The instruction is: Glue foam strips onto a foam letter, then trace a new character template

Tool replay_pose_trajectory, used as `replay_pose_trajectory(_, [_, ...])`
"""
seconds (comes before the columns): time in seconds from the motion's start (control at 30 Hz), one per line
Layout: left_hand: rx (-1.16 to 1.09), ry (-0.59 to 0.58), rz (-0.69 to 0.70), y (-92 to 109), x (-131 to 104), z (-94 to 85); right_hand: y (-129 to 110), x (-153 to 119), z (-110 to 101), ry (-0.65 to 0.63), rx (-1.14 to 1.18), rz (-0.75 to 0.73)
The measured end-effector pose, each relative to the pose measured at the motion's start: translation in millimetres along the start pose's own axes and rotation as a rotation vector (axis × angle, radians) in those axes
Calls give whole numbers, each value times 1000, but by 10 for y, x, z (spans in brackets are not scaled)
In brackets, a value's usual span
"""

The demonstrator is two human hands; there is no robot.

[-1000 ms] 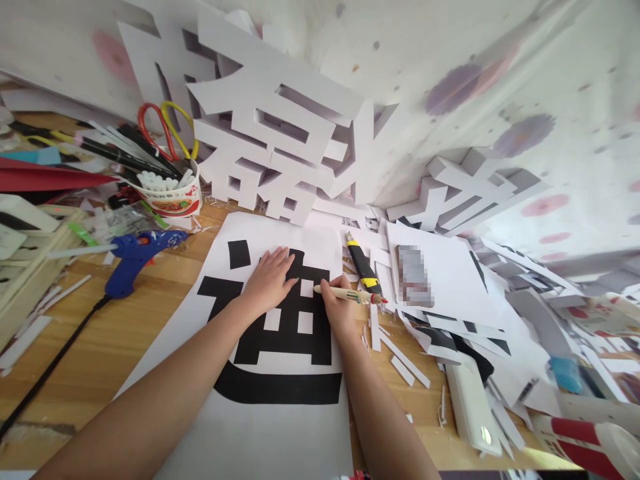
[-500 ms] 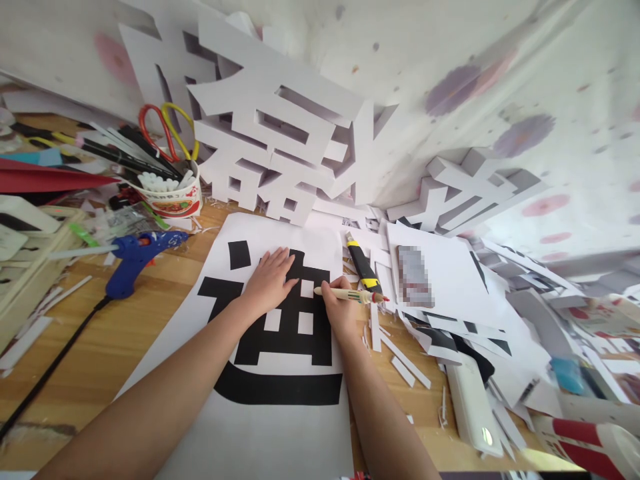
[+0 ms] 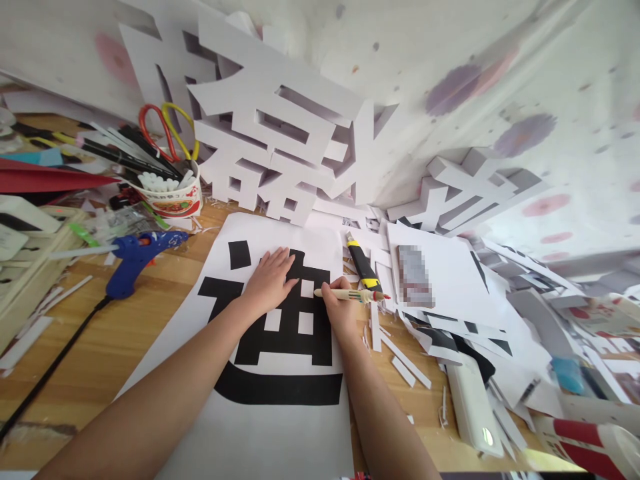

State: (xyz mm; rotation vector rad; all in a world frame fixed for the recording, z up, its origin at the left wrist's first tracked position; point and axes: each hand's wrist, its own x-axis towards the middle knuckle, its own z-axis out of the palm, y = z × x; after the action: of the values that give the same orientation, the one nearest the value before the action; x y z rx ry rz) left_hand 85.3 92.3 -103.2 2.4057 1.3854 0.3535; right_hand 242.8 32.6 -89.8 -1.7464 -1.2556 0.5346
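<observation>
A large white paper sheet (image 3: 235, 433) lies on the wooden table, with black character pieces (image 3: 285, 389) on it. My left hand (image 3: 269, 283) rests spread and flat across the upper part of the black character, its fingers apart. On the right edge of the same character, my right hand (image 3: 341, 308) grips a cream multicolour pen (image 3: 354, 295). The pen lies nearly sideways, one end over a small white square and its red-tipped end pointing right. A yellow and black utility knife (image 3: 363, 263) is just beyond my right hand.
At left are a blue glue gun (image 3: 126, 263) and a cup (image 3: 173, 199) holding pens and scissors. White cut-out characters (image 3: 285, 100) stand behind. Paper sheets (image 3: 445, 267), a blurred phone-like object (image 3: 415, 275), a white device (image 3: 473, 403) and a red-white cup (image 3: 585, 443) are at right.
</observation>
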Motion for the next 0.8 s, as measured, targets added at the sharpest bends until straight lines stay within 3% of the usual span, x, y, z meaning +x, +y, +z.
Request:
replay_pose_trajectory(0.2, [25, -38, -15, 24, 2, -33, 41, 2, 29, 53, 85, 2])
replay_pose_trajectory(0.47, [43, -20, -5, 17, -9, -22, 68, 9, 59, 23, 145, 0])
replay_pose_trajectory(0.63, [37, -4, 10, 2, -11, -10, 8, -15, -5, -48, 142, -11])
replay_pose_trajectory(0.8, [32, -9, 16, -17, -6, 5, -90, -77, -35, -219, 261, 15])
